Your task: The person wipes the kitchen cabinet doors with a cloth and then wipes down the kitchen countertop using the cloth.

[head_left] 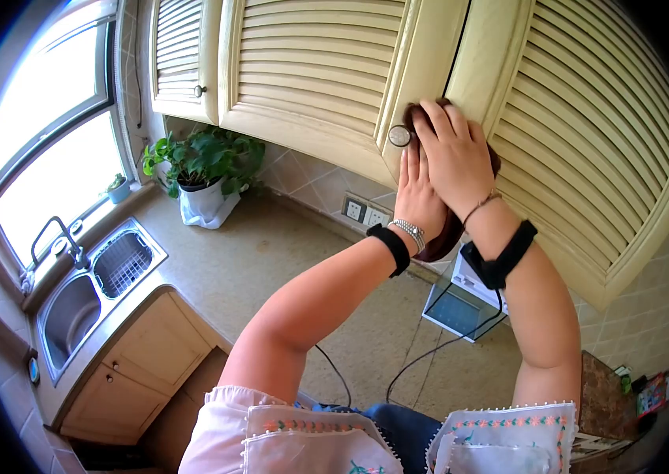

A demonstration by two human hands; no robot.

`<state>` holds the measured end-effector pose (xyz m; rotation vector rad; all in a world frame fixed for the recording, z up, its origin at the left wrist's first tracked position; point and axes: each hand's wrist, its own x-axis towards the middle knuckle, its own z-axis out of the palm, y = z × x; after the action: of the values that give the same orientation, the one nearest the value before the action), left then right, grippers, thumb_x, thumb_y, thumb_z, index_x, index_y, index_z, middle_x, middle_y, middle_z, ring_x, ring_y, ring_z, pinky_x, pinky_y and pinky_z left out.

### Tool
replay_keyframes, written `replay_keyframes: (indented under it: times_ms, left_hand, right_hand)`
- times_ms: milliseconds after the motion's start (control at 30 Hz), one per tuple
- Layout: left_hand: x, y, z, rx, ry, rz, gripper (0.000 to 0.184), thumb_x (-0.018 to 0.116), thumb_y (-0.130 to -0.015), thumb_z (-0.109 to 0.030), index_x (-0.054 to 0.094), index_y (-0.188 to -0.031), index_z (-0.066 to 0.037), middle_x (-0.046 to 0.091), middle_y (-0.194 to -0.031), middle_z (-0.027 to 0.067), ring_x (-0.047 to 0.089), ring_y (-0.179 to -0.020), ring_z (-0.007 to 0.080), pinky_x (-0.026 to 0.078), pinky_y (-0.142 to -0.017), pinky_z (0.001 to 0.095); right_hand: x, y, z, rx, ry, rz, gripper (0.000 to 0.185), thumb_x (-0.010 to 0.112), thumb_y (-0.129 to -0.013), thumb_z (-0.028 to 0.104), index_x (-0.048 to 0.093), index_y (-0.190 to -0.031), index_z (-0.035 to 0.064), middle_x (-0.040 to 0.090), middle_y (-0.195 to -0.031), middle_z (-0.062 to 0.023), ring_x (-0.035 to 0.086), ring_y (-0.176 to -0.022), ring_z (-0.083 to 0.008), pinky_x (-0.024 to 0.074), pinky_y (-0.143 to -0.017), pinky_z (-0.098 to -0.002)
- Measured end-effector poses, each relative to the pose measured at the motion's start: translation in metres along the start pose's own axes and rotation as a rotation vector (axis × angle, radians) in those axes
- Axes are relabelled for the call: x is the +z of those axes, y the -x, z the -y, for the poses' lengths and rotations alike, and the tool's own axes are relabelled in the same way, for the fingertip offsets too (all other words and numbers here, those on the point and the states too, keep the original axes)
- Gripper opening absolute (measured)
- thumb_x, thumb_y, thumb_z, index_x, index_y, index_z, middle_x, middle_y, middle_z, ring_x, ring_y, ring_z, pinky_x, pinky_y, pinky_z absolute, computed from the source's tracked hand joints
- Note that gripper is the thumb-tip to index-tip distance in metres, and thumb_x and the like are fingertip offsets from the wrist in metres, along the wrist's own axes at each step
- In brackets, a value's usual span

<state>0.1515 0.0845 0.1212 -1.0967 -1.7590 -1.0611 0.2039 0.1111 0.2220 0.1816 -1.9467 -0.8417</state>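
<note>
A dark reddish-brown cloth (447, 240) is bunched against the cream louvred cabinet doors (319, 63), at the seam between two of them. My right hand (458, 162) is over the cloth with its fingers bent around it. Beneath and to the left, my left hand (420, 201) lies against the cloth with its fingers straight and close together, partly covered by my right hand. A round metal knob (399, 136) sits just left of my fingers. Much of the cloth is hidden behind both hands.
Below runs a beige counter (271, 261) with a potted plant (204, 162) in a white pot. A double sink (74, 316) stands by the window. Under my right arm is a white device (465, 296) with a dark panel. Wall sockets (364, 211) and a black cable (429, 359) are nearby.
</note>
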Motion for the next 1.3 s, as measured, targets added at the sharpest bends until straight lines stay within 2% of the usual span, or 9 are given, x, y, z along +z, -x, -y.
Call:
replay_keyframes:
  times_ms: [67,133,233,367,433,667,900,1167,1300]
  left_hand:
    - [0.008,-0.010,-0.010,-0.073,0.063,-0.141,0.061,0.049,-0.085,-0.033,0.036,-0.138,-0.006,0.033,-0.141,0.0229,0.011,-0.136,0.0457,0.002,-0.112,0.0530]
    - [0.012,-0.016,-0.016,-0.086,0.035,-0.127,0.062,0.050,-0.084,-0.034,0.036,-0.138,-0.006,0.035,-0.140,0.0223,0.012,-0.136,0.0457,0.002,-0.112,0.0530]
    - [0.012,-0.011,-0.014,-0.080,0.038,-0.147,0.063,0.053,-0.083,-0.035,0.038,-0.137,-0.007,0.037,-0.139,0.0205,0.016,-0.134,0.0449,0.001,-0.113,0.0525]
    - [0.000,0.001,-0.002,-0.048,0.045,-0.073,0.062,0.054,-0.082,-0.031,0.038,-0.137,-0.006,0.035,-0.141,0.0199,0.017,-0.135,0.0423,0.003,-0.113,0.0514]
    - [-0.004,0.008,0.006,0.048,-0.136,0.032,0.060,0.051,-0.084,-0.029,0.037,-0.137,-0.004,0.032,-0.142,0.0201,0.016,-0.136,0.0424,0.004,-0.113,0.0510]
    - [-0.015,0.010,0.011,0.098,-0.114,0.007,0.065,0.047,-0.086,-0.033,0.030,-0.140,0.001,0.025,-0.145,0.0241,0.013,-0.138,0.0399,0.009,-0.113,0.0476]
    - [-0.016,-0.021,0.003,0.095,-0.141,-0.040,0.068,0.049,-0.085,-0.035,0.029,-0.141,-0.002,0.019,-0.148,0.0223,0.010,-0.139,0.0392,0.009,-0.114,0.0468]
    - [-0.009,0.013,0.021,0.154,-0.101,-0.039,0.063,0.048,-0.084,-0.032,0.036,-0.137,0.000,0.031,-0.143,0.0227,0.019,-0.137,0.0397,0.012,-0.113,0.0473]
    - [-0.013,0.035,0.036,0.182,-0.094,-0.010,0.059,0.049,-0.083,-0.031,0.042,-0.132,0.000,0.037,-0.140,0.0192,0.026,-0.136,0.0327,0.016,-0.113,0.0446]
  right_hand:
    - [-0.001,-0.013,-0.011,-0.039,-0.015,0.059,0.031,0.053,-0.081,0.019,0.061,-0.111,0.0148,0.050,-0.121,-0.0007,0.044,-0.114,-0.0195,0.0375,-0.091,-0.0346]
    - [0.001,-0.021,-0.016,-0.085,-0.034,0.119,0.029,0.054,-0.081,0.018,0.064,-0.108,0.0196,0.051,-0.122,-0.0001,0.044,-0.114,-0.0185,0.0376,-0.092,-0.0345]
    - [0.003,-0.021,-0.012,-0.154,-0.067,0.123,0.024,0.055,-0.080,0.018,0.067,-0.101,0.0173,0.053,-0.119,-0.0003,0.045,-0.114,-0.0182,0.0376,-0.093,-0.0340]
    - [-0.008,-0.017,-0.004,-0.085,-0.082,0.204,0.027,0.054,-0.080,0.016,0.066,-0.105,0.0150,0.051,-0.119,0.0002,0.045,-0.114,-0.0187,0.0379,-0.092,-0.0349]
    - [-0.008,-0.011,-0.001,-0.092,-0.063,0.183,0.028,0.053,-0.080,0.016,0.064,-0.106,0.0126,0.052,-0.117,-0.0006,0.046,-0.112,-0.0189,0.0384,-0.091,-0.0348]
    - [-0.002,0.026,0.008,0.048,0.156,0.035,0.039,0.050,-0.083,0.020,0.056,-0.120,0.0114,0.051,-0.120,-0.0006,0.045,-0.112,-0.0176,0.0381,-0.086,-0.0342]
    - [-0.004,-0.008,-0.010,0.088,0.164,-0.015,0.034,0.053,-0.082,0.021,0.059,-0.114,0.0109,0.052,-0.119,-0.0008,0.046,-0.110,-0.0185,0.0385,-0.085,-0.0358]
    - [-0.003,0.017,0.015,0.080,0.141,0.072,0.034,0.053,-0.081,0.019,0.059,-0.113,0.0088,0.053,-0.117,-0.0013,0.046,-0.109,-0.0198,0.0382,-0.085,-0.0364]
    - [0.009,0.037,0.033,0.136,0.096,0.136,0.036,0.048,-0.085,0.018,0.056,-0.119,0.0097,0.048,-0.127,-0.0022,0.043,-0.116,-0.0215,0.0368,-0.091,-0.0377]
